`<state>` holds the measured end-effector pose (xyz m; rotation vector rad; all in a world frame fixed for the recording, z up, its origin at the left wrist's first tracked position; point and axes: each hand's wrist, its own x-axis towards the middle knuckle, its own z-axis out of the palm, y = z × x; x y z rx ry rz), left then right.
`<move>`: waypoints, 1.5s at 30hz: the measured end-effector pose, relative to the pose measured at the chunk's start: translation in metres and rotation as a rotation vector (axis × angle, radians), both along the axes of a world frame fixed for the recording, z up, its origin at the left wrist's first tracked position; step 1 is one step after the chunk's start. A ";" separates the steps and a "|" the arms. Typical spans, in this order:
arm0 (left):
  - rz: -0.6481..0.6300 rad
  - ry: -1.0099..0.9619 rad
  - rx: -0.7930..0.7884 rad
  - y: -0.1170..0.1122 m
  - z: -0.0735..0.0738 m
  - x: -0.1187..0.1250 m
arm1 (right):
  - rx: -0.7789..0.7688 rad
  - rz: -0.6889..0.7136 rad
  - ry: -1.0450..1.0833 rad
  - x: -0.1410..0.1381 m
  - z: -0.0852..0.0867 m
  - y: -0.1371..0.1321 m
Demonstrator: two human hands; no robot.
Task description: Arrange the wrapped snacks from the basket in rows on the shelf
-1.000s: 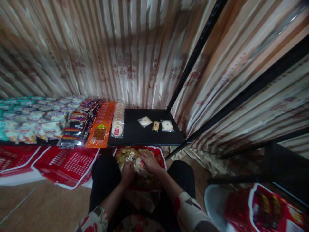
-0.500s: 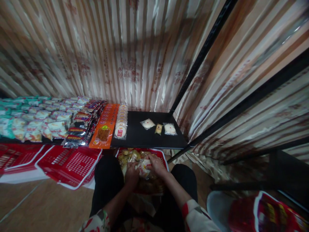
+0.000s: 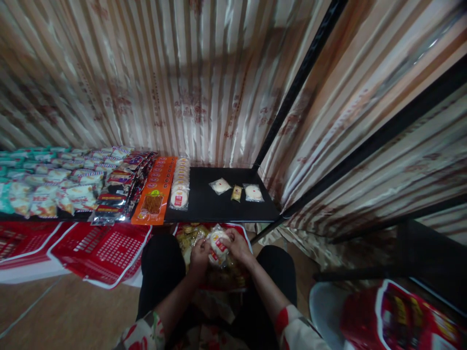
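Observation:
In the head view, my right hand (image 3: 239, 249) is closed on a clear-wrapped round white cake (image 3: 219, 243) with a red label. My left hand (image 3: 199, 256) is at the packet's left side, its fingers curled on clear wrapping. Whether that is the same packet or a second one under it is hard to tell. Both hands are over a red basket (image 3: 249, 237) between my knees. Inside it lie several yellowish wrapped snacks (image 3: 189, 235), partly hidden by my hands.
A black shelf (image 3: 204, 209) bears a row of wrapped white cakes (image 3: 179, 198), an orange snack packet (image 3: 153, 199), many bagged snacks (image 3: 82, 197) and three loose packets (image 3: 236, 193). Red baskets (image 3: 98, 253) stand below left. Another basket (image 3: 379, 311) is at lower right, beyond slanting black posts (image 3: 299, 87).
The wrapped white cake has come up a little and now shows its labelled face. My hands have drawn closer together around it. The view has shifted slightly.

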<state>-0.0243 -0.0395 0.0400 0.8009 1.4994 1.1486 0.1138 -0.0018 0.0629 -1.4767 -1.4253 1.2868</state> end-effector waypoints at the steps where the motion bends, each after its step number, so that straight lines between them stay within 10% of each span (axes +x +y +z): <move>1: 0.002 -0.038 -0.006 0.001 0.000 0.002 | -0.017 -0.025 0.048 -0.002 0.000 -0.001; 10: 0.138 -0.086 0.050 0.016 0.013 -0.007 | 0.021 -0.049 0.104 -0.022 0.000 0.003; 28: 0.105 0.565 0.235 0.074 0.058 -0.068 | 0.170 0.003 -0.124 -0.068 0.028 0.058; 45: 0.229 0.685 0.216 0.087 0.047 -0.116 | 0.121 0.009 -0.232 -0.138 0.025 0.091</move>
